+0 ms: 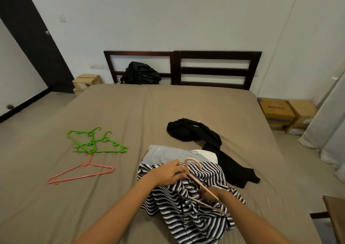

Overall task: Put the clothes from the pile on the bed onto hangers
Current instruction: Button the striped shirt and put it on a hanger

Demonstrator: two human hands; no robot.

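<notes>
Dim, soft, wide-angle edge warping

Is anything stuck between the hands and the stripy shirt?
Nothing visible is. The left hand grips the black-and-white striped shirt beside the hook of the pale pink plastic hanger, and the right hand sits in the fabric at the hanger's arm, its grip partly hidden.

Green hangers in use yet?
No, the green hangers lie bare on the bed sheet, off to the left of the striped shirt.
</notes>
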